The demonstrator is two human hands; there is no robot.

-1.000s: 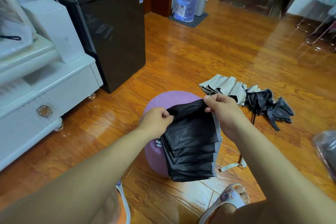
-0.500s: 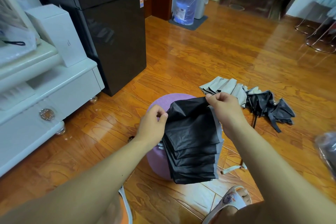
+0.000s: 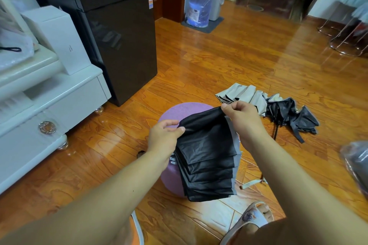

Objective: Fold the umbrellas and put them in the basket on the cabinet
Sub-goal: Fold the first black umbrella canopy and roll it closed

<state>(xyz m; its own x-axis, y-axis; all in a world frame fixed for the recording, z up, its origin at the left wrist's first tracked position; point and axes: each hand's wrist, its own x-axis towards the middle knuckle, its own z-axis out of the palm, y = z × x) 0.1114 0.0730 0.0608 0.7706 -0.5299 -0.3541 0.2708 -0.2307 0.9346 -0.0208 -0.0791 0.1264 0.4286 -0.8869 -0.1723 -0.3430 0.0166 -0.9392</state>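
Observation:
A black umbrella (image 3: 209, 157) with a grey outer side hangs in pleated folds over a purple stool (image 3: 179, 111). My left hand (image 3: 163, 137) pinches the upper left edge of its cloth. My right hand (image 3: 243, 117) pinches the upper right corner of the same cloth. A second umbrella (image 3: 278, 107), grey and black, lies collapsed and unfolded on the wooden floor to the right of my right hand. The white cabinet (image 3: 49, 105) stands at the left; no basket is visible on it.
A black fridge (image 3: 119, 36) stands behind the cabinet, with a white box (image 3: 57, 40) on the cabinet top. A water bottle (image 3: 200, 0) sits by the far doorway. Chair legs (image 3: 346, 40) are at far right. My slippered foot (image 3: 253, 217) is below.
My left hand has slid along the cloth's top edge and re-pinched it; my right hand has kept its hold. The pleats hang much as before. The view has shifted slightly.

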